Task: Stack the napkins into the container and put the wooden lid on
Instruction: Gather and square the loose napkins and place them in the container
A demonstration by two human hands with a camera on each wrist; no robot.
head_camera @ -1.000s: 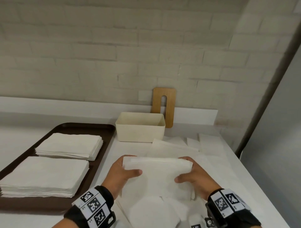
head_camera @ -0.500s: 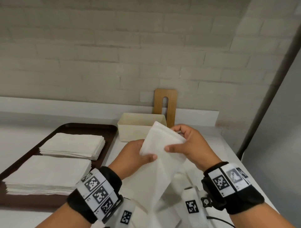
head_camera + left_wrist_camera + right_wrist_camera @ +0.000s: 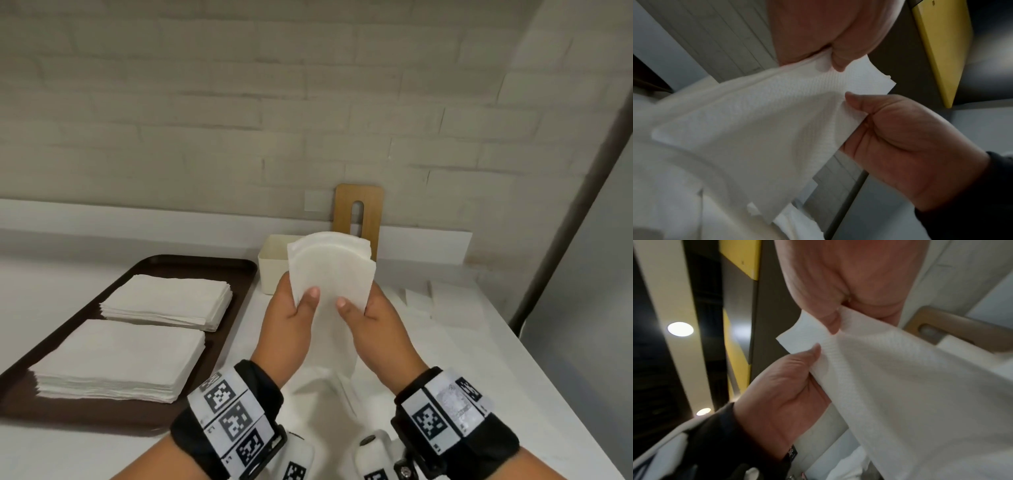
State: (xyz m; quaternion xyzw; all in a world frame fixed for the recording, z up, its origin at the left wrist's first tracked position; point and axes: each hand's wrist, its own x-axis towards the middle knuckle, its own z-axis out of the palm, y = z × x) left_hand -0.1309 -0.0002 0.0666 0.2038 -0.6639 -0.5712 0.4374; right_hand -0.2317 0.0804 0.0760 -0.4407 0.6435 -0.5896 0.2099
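Observation:
I hold a white napkin bundle upright with both hands, just in front of the cream container. My left hand grips its left edge, thumb on the near face. My right hand grips the right edge the same way. The bundle bows between them and hides most of the container's opening. In the left wrist view the left thumb pinches the napkin; in the right wrist view the right thumb pinches the napkin. The wooden lid, with a slot, leans upright on the wall behind the container.
A brown tray at the left carries two napkin stacks. Loose napkins lie on the white table to the right, and more lie under my wrists. The table edge runs along the right.
The bundle has come up off the table and been turned upright. Both hands have moved forward and closer together, towards the container.

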